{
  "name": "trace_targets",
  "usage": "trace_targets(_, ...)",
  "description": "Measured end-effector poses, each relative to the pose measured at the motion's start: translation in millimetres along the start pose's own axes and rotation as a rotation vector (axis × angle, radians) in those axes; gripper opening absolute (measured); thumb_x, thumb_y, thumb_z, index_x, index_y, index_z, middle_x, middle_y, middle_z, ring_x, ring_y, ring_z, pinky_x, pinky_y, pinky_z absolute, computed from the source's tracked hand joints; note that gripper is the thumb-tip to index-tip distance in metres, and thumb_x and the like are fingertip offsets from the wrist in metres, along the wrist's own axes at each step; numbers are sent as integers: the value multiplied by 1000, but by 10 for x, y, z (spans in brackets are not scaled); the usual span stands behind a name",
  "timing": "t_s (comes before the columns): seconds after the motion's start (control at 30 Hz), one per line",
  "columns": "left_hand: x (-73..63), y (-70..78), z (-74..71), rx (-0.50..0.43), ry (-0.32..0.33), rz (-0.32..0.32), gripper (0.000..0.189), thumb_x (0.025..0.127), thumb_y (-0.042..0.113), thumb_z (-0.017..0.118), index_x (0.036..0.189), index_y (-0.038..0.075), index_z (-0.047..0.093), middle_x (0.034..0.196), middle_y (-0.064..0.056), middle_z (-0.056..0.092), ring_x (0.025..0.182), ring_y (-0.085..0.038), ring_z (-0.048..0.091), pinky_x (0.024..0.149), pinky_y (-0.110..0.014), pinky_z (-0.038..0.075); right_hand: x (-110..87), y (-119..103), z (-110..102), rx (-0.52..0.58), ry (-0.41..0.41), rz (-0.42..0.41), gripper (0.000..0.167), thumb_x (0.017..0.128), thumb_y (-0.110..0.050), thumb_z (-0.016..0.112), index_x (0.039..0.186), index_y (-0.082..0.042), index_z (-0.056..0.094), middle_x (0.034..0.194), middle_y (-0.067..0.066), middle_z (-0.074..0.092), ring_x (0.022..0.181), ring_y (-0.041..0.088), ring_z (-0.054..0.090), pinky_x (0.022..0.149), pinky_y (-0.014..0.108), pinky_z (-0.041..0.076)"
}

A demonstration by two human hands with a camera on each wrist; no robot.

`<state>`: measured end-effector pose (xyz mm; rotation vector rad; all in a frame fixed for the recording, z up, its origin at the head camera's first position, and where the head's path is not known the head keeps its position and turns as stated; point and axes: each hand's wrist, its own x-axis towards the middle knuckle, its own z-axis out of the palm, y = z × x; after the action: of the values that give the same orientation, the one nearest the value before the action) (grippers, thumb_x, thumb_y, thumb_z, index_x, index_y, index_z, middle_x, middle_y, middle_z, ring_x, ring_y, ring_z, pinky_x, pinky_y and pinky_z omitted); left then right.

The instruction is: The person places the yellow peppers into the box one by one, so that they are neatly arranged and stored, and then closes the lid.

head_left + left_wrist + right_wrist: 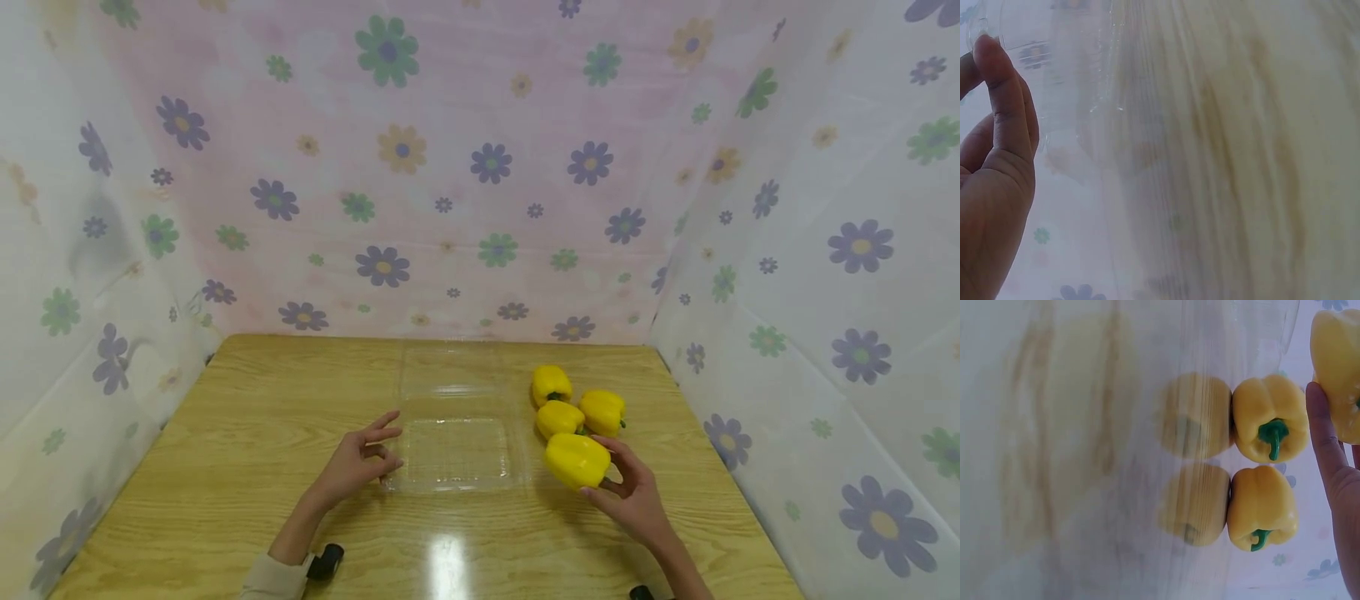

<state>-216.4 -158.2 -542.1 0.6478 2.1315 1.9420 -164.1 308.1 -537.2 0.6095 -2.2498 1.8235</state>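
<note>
My right hand (633,496) holds a yellow bell pepper (576,460) by its stem end, thumb below and fingers on the far side. In the right wrist view this pepper (1338,369) is partly cut off at the edge, raised off the wooden table. A clear plastic clamshell container (457,454) lies opened out, its lid (450,371) folded back behind the base. At the base's left side my left hand (356,458) pinches the rim near the front corner. The left wrist view has the thumb tip against the clear plastic (1079,69).
Just behind the held pepper, three more yellow bell peppers sit close together: one at the back (551,386), one at the right (602,412) and one in front (558,419). Flower-printed sheets (450,167) enclose the wooden table (285,400) at the back and sides.
</note>
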Motion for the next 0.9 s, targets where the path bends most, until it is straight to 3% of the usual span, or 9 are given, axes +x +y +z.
trace_targets(0.3,5,39,31,14,5,-5,61,93,3,72,142,-20,44,164,-30,21,78,-18,66,57,-31,58,35,13,98,18,-7,-18,72,81,15,76,145,6,46,144,0,54,123,9,58,78,36,63)
trace_targets(0.53,4,41,34,7,3,-20,60,93,3,72,143,-19,45,165,-26,22,80,-16,67,58,-27,56,63,-6,161,6,-1,-7,71,84,14,74,147,10,41,146,15,50,124,8,58,81,34,62)
trace_targets(0.9,5,51,34,22,19,-29,61,93,4,73,143,-18,45,165,-25,24,77,-12,65,59,-26,56,89,-36,259,7,-16,68,71,86,8,76,149,4,43,147,7,50,125,7,57,84,34,61)
